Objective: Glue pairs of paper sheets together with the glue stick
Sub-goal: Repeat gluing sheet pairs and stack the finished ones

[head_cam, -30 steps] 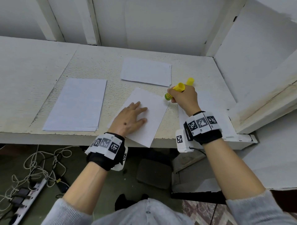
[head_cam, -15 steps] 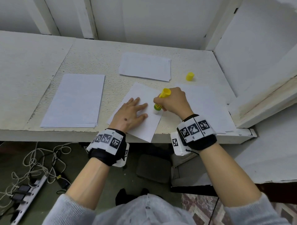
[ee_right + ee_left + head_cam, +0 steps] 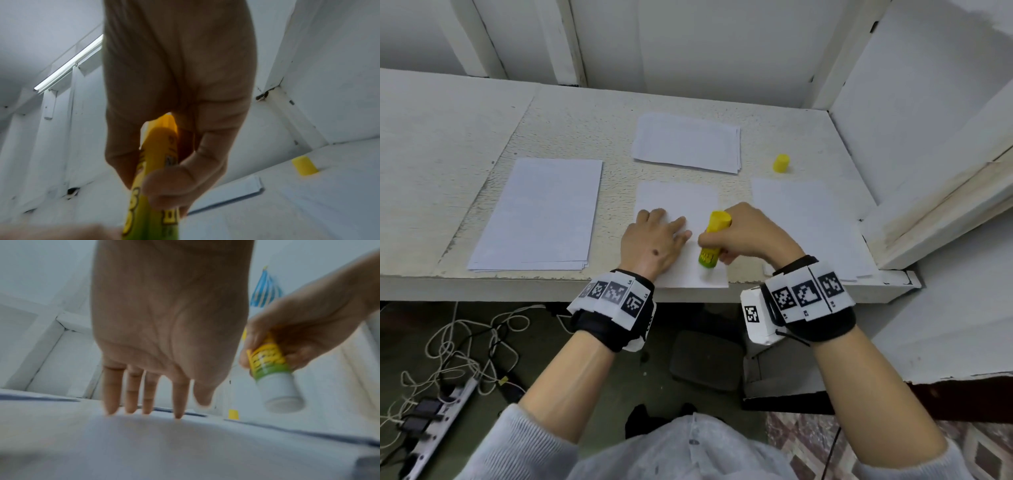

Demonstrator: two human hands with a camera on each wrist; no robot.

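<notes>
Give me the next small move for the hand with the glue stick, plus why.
Probably stroke the glue stick along the centre sheet, away from its near edge. The right hand grips it tip-down near that edge, its cap stands off to the side, and the left hand lies flat on the sheet, pinning it. Whether the tip touches the paper is unclear.

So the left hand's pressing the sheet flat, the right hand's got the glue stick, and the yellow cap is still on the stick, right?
Not quite: the yellow cap is off, standing on the table, as the head view shows. The rest holds: the left hand presses the sheet flat, and the right hand holds the glue stick.
</notes>
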